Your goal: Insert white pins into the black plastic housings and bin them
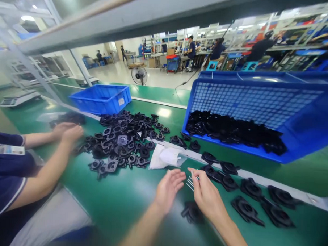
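Pinching a thin white stick, the right hand sits at three o'clock from the left hand, whose fingers extend loosely, holding nothing.

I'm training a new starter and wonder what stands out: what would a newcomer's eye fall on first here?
Probably the big blue crate on the right, with black parts heaped inside. Next, perhaps, the loose pile of similar parts on the green table, left of centre. Then, at lower centre, the left hand and right hand, with thin white sticks between them.
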Tool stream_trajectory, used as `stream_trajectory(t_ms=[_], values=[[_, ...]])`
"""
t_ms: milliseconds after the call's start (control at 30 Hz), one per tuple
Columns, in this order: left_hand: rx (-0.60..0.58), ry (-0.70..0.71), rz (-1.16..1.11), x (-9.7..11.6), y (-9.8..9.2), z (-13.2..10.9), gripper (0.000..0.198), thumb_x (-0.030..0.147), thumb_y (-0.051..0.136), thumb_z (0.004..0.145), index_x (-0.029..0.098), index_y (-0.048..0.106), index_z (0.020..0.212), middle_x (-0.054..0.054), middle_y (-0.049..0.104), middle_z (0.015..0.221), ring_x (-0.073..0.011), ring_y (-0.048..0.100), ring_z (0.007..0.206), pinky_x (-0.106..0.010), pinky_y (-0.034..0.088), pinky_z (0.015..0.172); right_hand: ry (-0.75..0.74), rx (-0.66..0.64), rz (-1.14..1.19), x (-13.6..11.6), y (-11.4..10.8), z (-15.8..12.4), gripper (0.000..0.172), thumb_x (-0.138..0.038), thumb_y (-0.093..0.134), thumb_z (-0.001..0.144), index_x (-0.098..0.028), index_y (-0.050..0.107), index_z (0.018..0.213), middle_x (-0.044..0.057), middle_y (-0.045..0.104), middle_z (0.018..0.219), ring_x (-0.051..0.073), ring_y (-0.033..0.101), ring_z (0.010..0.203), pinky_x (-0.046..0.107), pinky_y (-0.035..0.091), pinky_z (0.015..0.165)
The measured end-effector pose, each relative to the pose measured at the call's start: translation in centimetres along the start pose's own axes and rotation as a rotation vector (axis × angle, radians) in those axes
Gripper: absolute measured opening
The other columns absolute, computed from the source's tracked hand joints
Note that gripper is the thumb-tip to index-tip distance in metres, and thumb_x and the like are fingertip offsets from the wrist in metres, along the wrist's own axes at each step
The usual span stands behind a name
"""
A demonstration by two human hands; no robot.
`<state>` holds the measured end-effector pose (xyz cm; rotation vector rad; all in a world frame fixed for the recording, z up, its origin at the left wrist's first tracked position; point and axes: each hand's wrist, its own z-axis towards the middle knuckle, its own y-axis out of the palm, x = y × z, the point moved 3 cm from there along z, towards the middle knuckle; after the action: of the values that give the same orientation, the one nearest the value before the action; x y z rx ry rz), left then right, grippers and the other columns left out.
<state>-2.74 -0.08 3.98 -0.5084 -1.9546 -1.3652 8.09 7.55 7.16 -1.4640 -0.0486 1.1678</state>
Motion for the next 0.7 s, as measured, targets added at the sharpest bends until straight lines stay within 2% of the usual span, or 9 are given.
stream_trajectory(t_ms=[67,167,233,367,533,700], values=[[-0.088,-0.085,-0.327,0.2,0.0,0.2,0.054,0.052,0.031,0.089,0.01,0.05,0.117,-0.017,0.048,0.129,-0.025,0.043,0.122,-0.036,0.032,0.103,-0.112,0.015,0.1,-1.5,0.2,-1.6,0.009,-0.021,0.03,0.094,-0.021,0.039,0.093,0.011,0.051,0.125,0.021,0.048,0.116,0.037,0.044,0.091],[-0.153,-0.118,-0.52,0.5,0.1,0.1,0.058,0.051,0.028,0.09,0.006,0.049,0.121,-0.018,0.042,0.136,-0.025,0.036,0.129,-0.034,0.028,0.107,-0.282,-0.011,0.118,-3.2,1.6,-3.3,0.01,-0.015,0.031,0.092,-0.019,0.04,0.093,0.013,0.044,0.132,0.021,0.033,0.129,0.041,0.037,0.101],[-0.166,-0.115,-0.553,0.6,0.3,-0.2,0.063,0.054,0.026,0.09,0.005,0.049,0.123,-0.017,0.04,0.138,-0.0252,0.032,0.131,-0.034,0.027,0.108,-0.347,-0.026,0.081,-3.5,2.6,-4.0,0.011,-0.011,0.033,0.091,-0.018,0.041,0.095,0.015,0.042,0.135,0.023,0.026,0.133,0.045,0.035,0.103],[-0.204,-0.099,-0.541,0.9,0.4,-0.4,0.071,0.06,0.02,0.088,0.007,0.047,0.127,-0.016,0.037,0.141,-0.0249,0.028,0.133,-0.035,0.025,0.109,-0.401,-0.055,0.028,-3.6,3.8,-4.9,0.012,-0.01,0.035,0.09,-0.016,0.042,0.098,0.017,0.04,0.136,0.025,0.023,0.134,0.048,0.039,0.099],[-0.22,-0.08,-0.518,1.2,0.3,-0.6,0.073,0.062,0.019,0.087,0.008,0.045,0.129,-0.015,0.036,0.141,-0.0253,0.026,0.134,-0.036,0.022,0.11,-0.475,-0.028,-0.001,-3.9,4.3,-5.1,0.014,-0.009,0.036,0.09,-0.015,0.043,0.099,0.018,0.039,0.137,0.027,0.022,0.134,0.048,0.041,0.096],[-0.195,-0.095,-0.488,1.1,0.6,-0.6,0.07,0.062,0.022,0.087,0.01,0.046,0.128,-0.015,0.04,0.139,-0.0255,0.031,0.132,-0.036,0.027,0.107,-0.453,-0.029,0.008,-4.1,4.0,-4.6,0.013,-0.008,0.035,0.089,-0.015,0.044,0.097,0.018,0.04,0.136,0.026,0.026,0.132,0.047,0.04,0.097]])
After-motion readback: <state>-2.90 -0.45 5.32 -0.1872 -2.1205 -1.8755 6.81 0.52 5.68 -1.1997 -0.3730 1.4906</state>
